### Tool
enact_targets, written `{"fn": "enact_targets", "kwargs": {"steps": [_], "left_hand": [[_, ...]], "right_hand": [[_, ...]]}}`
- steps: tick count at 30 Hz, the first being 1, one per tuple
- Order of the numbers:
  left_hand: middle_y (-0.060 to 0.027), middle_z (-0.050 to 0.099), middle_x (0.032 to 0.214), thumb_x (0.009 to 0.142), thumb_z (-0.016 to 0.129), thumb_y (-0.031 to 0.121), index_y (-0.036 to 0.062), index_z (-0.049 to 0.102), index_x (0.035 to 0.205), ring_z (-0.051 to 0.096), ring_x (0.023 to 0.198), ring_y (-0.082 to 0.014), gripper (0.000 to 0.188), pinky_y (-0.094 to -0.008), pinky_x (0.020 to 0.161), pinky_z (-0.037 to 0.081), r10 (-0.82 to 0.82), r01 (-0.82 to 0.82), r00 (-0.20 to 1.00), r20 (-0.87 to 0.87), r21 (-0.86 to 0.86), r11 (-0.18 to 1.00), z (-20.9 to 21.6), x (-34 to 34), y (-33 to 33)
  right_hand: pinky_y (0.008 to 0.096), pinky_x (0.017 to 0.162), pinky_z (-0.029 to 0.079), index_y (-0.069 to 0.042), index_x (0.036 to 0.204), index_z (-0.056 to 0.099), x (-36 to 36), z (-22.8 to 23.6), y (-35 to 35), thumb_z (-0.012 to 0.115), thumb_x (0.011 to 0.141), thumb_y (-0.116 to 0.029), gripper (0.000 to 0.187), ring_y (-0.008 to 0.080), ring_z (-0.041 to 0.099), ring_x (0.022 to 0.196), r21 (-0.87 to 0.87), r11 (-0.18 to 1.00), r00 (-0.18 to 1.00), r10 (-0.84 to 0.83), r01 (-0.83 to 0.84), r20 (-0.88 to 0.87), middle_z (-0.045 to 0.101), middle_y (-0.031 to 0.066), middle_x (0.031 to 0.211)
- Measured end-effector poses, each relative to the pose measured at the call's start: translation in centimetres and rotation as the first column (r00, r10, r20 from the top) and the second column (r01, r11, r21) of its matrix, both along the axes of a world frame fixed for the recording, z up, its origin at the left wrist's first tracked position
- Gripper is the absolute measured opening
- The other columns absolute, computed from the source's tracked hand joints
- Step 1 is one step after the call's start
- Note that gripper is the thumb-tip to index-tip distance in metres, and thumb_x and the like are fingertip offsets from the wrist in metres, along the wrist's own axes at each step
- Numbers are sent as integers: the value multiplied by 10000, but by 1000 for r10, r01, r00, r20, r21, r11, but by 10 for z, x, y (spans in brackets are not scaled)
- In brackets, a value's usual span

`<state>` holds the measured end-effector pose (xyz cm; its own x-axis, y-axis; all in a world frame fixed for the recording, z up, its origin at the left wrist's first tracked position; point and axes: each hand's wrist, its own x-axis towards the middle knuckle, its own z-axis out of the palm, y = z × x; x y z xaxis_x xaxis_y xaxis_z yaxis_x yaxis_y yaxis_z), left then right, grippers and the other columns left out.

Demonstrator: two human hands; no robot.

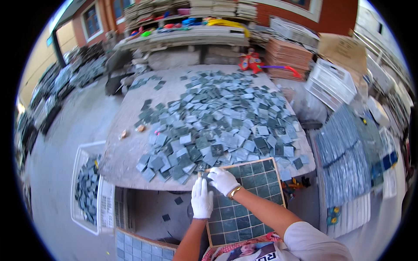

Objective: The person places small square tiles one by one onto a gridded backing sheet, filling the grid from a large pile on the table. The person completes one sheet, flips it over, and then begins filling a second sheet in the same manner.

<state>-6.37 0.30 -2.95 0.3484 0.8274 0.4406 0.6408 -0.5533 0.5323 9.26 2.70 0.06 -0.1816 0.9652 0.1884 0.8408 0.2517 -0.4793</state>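
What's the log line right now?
left hand: at wooden frame, left side | right hand: at frame's top-left corner | frame: dark tile grid | table: loose tiles

The left hand point(202, 202) and the right hand point(224, 181) are covered by thin, plain white gloves point(200, 208), by which the fingers are closely outlined. The right wrist is circled by a shiny gold-coloured band point(234, 192). Both forearms point(263, 209) are left bare. The upper right arm is covered by a short, loose, pale sleeve point(307, 239). The chest is crossed by a red-and-white checked trim point(271, 237), beside which a printed picture and bold lettering point(266, 256) are partly shown.
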Motion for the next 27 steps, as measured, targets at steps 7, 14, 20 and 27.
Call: {"fn": "enact_targets", "kwargs": {"steps": [7,14,20,27], "left_hand": [[-168,466,1365,772,684,257,5,488,1285,408,1286,-329,605,-463,1076,295,-69,93,923,-379,45,995,6,0,-7],[-178,460,1367,781,677,255,3,451,1319,399,1296,-332,635,-468,1084,283,-132,155,905,-405,25,988,11,2,-6],[-154,443,1398,787,668,273,27,450,1338,363,1329,-312,642,-472,1102,245,-176,202,844,-507,-3,979,16,10,3],[-218,331,1462,892,552,318,-5,356,1395,281,1376,-350,629,-472,1122,212,-153,148,897,-415,-45,988,1,0,1]], "right_hand": [[395,878,470,-79,1060,606,88,9,-25,708,767,-329,399,316,571,1028,49,989,988,-133,138,-84,579,127,1116],[407,797,499,-123,1085,604,100,10,-22,757,713,-309,443,290,607,961,-105,981,986,-166,163,-27,567,96,1087],[405,939,437,-21,1150,564,63,22,-8,574,847,-441,518,276,522,1136,-41,996,984,-67,74,163,553,139,1188],[441,1139,171,-5,1435,298,10,-15,-52,499,873,-538,801,326,218,1404,-71,979,933,-156,189,323,234,203,1511]]}}
